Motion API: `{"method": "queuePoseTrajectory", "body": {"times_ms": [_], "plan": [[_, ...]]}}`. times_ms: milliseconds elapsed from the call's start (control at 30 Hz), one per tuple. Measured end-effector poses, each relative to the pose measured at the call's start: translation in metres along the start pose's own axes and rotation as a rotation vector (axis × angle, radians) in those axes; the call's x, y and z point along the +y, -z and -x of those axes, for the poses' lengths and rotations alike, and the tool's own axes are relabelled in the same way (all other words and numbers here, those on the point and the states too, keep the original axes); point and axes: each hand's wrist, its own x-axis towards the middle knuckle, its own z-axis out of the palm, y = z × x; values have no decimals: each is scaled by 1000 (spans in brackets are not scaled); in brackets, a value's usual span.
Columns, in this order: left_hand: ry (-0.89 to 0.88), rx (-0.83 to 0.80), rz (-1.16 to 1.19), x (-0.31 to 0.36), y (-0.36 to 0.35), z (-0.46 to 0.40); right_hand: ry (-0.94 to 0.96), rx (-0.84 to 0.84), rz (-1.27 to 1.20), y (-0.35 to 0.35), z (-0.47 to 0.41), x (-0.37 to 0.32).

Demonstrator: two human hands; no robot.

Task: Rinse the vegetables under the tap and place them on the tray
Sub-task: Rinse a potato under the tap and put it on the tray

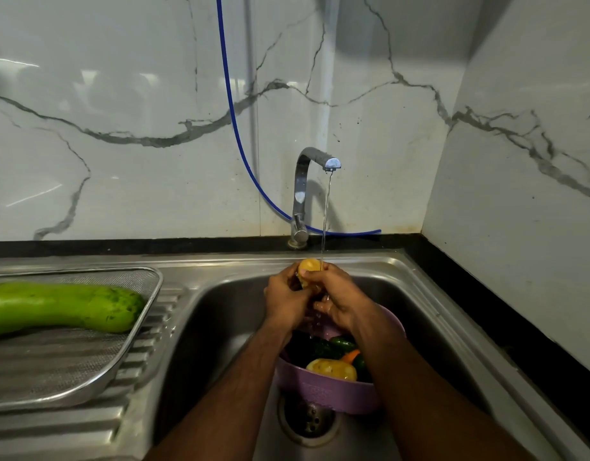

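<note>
Both hands, left hand (285, 299) and right hand (333, 301), are crowding the sink (220, 314) middle, gripping a potato (309, 266) under the tap (315, 161) stream. Purple basket (327, 390) is filling the basin's near right part, sitting over the drain (308, 419). Basin's left half is lying open. On the tray (127, 347) a green gourd (60, 307) is taking up the far strip; near mesh is staying bare. Blue hose (233, 111) is hanging behind the tap.

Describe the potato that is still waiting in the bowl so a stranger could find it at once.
Start at the steel sink under the running tap. In its basin sits a purple bowl, below the two hands. The potato lies at the bowl's near edge: pale yellow and rounded, unlike the dark green vegetables and the orange piece behind it.
</note>
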Motion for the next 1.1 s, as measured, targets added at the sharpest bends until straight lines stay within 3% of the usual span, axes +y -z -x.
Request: {"method": "queuePoseTrajectory", "body": {"times_ms": [200, 367, 500, 633, 800, 967, 1100], "plan": [[55, -41, 62, 4, 3, 2, 120, 127, 162, -3, -2, 5], [174, -125, 201, 7, 5, 3, 79, 129, 80, 4, 0, -3], [239, -52, 311, 7, 4, 0, 16, 92, -66, 10, 6, -6], [172, 23, 287, 9, 3, -2, -24, 30, -108, 6, 10, -9], [48, 80, 204, 6, 3, -5, 4, 118, 183, 2, 6, -6], [-53, -32, -28, 3, -1, -4, -26, 141, -6, 4, 2, -6], [-84, 0, -87, -1, -1, -5, -116, 49, -143, 6, 6, -6]]}}
